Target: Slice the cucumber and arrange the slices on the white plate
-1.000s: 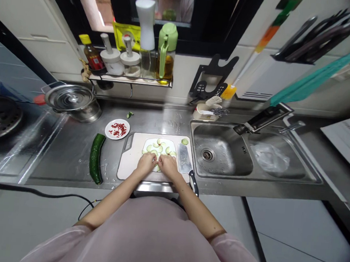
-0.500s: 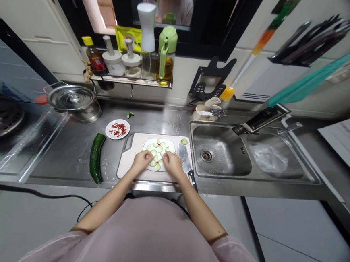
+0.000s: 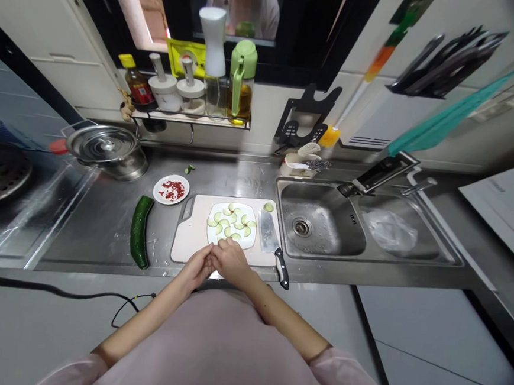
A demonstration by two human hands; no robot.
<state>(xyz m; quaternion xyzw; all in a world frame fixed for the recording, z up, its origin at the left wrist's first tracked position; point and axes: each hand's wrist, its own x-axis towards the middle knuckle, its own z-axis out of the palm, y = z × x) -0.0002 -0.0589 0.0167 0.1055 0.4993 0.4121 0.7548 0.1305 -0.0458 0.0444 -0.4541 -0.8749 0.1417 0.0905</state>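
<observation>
A white plate (image 3: 244,243) lies on the cutting board (image 3: 197,210), with thin pale-green cucumber slices (image 3: 231,213) set in pinwheel groups with small red bits at their centres. At the plate's near edge my left hand (image 3: 201,263) and my right hand (image 3: 230,260) meet, fingers curled and touching; whatever may be between them is hidden. To their right a kitchen knife (image 3: 270,232) rests on the board, its black handle over the edge. A cucumber end piece (image 3: 268,207) sits above its blade. Left of the board is a small white dish (image 3: 159,194) of chopped red bits.
A whole cucumber (image 3: 139,231) lies on the steel counter at left, with a lidded pot (image 3: 128,167) behind it. The double sink (image 3: 318,259) adjoins the board's right side. A rack (image 3: 191,118) holds bottles and seasoning jars.
Both hands have drawn back from over the plate toward the counter's front edge and come together. The slices and more of the plate now show. The camera view has shifted slightly.
</observation>
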